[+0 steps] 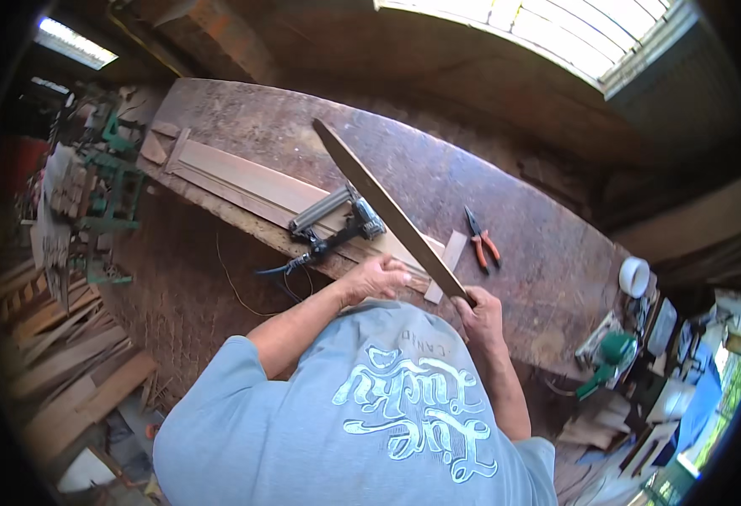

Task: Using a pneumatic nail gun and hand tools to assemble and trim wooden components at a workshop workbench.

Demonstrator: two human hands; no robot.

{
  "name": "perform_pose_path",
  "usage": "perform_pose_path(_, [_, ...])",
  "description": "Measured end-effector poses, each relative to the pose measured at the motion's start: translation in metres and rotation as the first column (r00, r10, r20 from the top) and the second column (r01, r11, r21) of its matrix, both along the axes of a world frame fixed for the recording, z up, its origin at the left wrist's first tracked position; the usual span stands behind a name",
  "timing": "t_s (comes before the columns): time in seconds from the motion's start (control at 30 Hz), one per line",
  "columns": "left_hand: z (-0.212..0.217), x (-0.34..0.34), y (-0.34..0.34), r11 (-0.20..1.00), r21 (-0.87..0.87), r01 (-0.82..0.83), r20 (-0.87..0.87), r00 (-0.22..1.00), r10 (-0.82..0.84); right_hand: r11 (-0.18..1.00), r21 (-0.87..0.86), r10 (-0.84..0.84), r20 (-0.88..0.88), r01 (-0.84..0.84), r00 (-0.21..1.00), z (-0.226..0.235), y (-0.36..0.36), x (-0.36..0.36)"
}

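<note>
My right hand (481, 315) is closed round the near end of a long, narrow wooden strip (385, 204). The strip slants up and away to the left, over the workbench. My left hand (376, 279) is by the near edge of a pale wooden frame panel (257, 182), its fingers loosely bent and apart; nothing shows in them. Across the panel lies a nail gun (356, 221) with a blue air hose (282, 269) at its handle end. Pliers (481, 241) with orange handles lie right of the panel's short end rail (446, 266).
The long brown workbench (547, 244) runs from far left to near right. A white roll (634, 276) and a green power tool (613, 352) are at its right end. Wood offcuts (92, 388) are piled at lower left, below green metal machinery (111, 202). A thin wire loop (234, 287) hangs before the bench.
</note>
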State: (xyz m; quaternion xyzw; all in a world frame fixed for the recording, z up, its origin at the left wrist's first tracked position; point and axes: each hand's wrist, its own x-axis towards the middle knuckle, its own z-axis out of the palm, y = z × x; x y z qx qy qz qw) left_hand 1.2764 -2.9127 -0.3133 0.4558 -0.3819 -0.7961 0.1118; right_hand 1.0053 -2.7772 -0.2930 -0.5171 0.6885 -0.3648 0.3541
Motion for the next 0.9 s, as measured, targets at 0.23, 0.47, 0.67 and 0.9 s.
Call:
perform_pose_path(0.23, [0.030, -0.010, -0.039, 0.895, 0.426, -0.133, -0.432, 0.839, 0.331, 0.964, -0.255, -0.070, -0.504, -0.070, 0.861, 0.050, -0.013, 0.045])
perform_pose_path(0.47, [0.036, -0.006, -0.075, 0.890, 0.435, -0.134, -0.477, 0.804, 0.354, 0.983, -0.059, -0.172, -0.646, 0.176, 0.744, 0.095, 0.012, 0.051])
perform_pose_path(0.67, [0.032, -0.015, -0.077, 0.917, 0.397, -0.043, -0.508, 0.822, 0.259, 0.937, -0.036, -0.267, -0.714, 0.347, 0.647, 0.100, 0.064, 0.053])
perform_pose_path(0.9, [0.050, -0.028, -0.059, 0.912, 0.323, 0.253, -0.541, 0.840, -0.041, 0.909, -0.146, -0.386, -0.647, 0.391, 0.658, 0.085, 0.080, 0.085])
